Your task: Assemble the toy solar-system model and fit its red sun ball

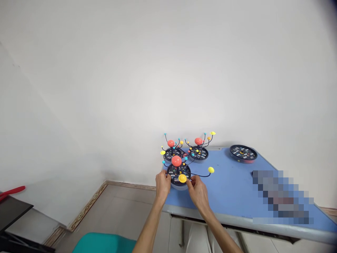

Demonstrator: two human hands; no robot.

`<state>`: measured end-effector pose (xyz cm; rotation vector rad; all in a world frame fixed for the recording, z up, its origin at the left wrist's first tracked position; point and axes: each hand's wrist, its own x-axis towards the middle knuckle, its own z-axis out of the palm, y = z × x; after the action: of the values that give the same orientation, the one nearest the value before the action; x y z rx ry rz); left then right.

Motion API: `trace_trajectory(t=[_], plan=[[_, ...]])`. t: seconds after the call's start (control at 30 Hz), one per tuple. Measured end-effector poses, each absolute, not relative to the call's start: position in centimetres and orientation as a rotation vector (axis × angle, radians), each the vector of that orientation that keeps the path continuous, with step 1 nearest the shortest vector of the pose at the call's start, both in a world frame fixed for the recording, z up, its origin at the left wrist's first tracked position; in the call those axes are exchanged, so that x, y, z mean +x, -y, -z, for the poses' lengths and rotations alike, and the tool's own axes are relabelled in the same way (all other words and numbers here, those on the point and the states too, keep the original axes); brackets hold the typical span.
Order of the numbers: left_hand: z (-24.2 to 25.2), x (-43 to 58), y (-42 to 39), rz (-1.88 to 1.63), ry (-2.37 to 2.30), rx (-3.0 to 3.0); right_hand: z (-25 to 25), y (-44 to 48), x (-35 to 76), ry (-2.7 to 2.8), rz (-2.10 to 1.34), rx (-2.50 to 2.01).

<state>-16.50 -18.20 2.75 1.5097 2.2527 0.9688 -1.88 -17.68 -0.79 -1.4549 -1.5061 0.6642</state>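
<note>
A solar system model with a round dark base (179,186) stands near the left end of the blue table. Its large red ball (176,161) sits in the centre, with a yellow-orange ball (182,178) in front and a yellow ball (211,170) out on a curved arm to the right. My left hand (163,183) is closed on the left side of the base. On the right side, my right hand (197,189) has its fingers closed on the base's rim, just beside the yellow-orange ball.
Two similar models (171,143) (198,153) stand behind, near the wall. A round dark base without arms (243,153) lies at the back right of the blue table (226,196). A blurred-out object (283,200) is at right; a teal stool (104,243) stands lower left.
</note>
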Motion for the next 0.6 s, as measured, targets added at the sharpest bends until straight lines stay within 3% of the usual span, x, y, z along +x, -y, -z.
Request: trace_trajectory(t=[0.6], plan=[[-1.1, -16.3, 17.2, -0.916, -2.301, 1.543, 1.7, 16.8, -1.0, 1.51, -0.707, -1.499]])
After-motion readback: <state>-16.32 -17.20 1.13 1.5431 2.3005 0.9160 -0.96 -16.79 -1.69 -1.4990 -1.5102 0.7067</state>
